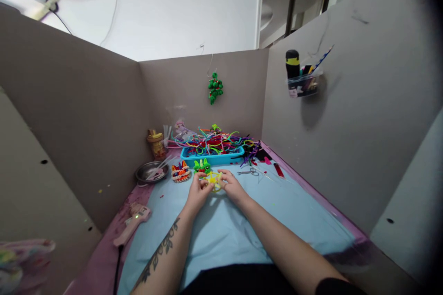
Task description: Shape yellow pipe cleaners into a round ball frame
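Note:
A yellow pipe-cleaner shape (pixel 214 180), roughly round with spokes, is held up between both hands over the blue cloth. My left hand (pixel 198 189) pinches its left side with thumb and fingers. On its right edge my right hand (pixel 232 185) has a similar finger grip. Just behind the hands sits a green fuzzy figure (pixel 201 165) with a pale horn, its lower part covered by the fingers. To its left stands an orange and white fuzzy figure (pixel 181 172). Fine details of the yellow piece are too small to make out.
A blue tray (pixel 194 160) heaped with colourful pipe cleaners stands at the back. Scissors (pixel 249 172) and a red-handled tool (pixel 278 170) lie right. On the left are a metal bowl (pixel 140 174) and a pink glue gun (pixel 133 225) with its cord. Grey partitions (pixel 204 119) enclose the table.

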A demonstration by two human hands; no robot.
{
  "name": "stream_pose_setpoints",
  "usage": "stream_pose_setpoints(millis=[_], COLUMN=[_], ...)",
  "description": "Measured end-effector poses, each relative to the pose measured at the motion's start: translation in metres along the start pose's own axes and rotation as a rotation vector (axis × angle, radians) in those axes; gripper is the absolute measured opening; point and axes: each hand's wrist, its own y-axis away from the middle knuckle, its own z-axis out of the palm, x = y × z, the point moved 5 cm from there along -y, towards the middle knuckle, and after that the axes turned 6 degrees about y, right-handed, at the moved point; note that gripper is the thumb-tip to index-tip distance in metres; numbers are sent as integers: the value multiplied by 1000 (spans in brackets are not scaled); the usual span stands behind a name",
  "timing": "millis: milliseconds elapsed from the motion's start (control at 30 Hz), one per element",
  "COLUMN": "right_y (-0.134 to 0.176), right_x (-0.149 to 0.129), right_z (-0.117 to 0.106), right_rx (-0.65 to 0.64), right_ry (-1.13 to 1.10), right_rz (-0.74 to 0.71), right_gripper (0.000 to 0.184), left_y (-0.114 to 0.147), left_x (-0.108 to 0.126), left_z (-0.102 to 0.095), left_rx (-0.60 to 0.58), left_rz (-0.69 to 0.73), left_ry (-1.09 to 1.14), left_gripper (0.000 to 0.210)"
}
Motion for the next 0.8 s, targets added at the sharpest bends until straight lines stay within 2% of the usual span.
stream_pose_setpoints(millis=[33,133,167,267,300,367,500,600,800], right_y=[1,7,9,13,13,11,3,-1,0], right_x=[-6,-27,-34,-45,-46,-42,-24,-12,-3], right_z=[-3,-13,-15,-18,-19,-21,-21,-17,-8], right_rx=[12,55,58,77,90,117,159,149,106], right_ry=[13,74,91,112,110,96,26,-39,-26], right_rz=[-25,-144,-190,-279,-284,-252,-78,1,32], right_gripper=[9,24,22,1,4,6,5,5,8], left_y=[-1,-3,-3,-1,0,2,5,3,1], left_x=[-1,-4,-4,-3,-3,-3,-6,-9,-5], left_z=[-1,-3,-3,-2,-1,3,7,5,0], left_rx=[25,70,75,63,41,-32,-130,-112,-34], left_rz=[-18,-56,-65,-75,-79,-92,-88,-63,-27], left_ry=[39,122,137,133,117,71,6,-1,-3], left_gripper=[43,48,49,50,49,48,46,45,44])
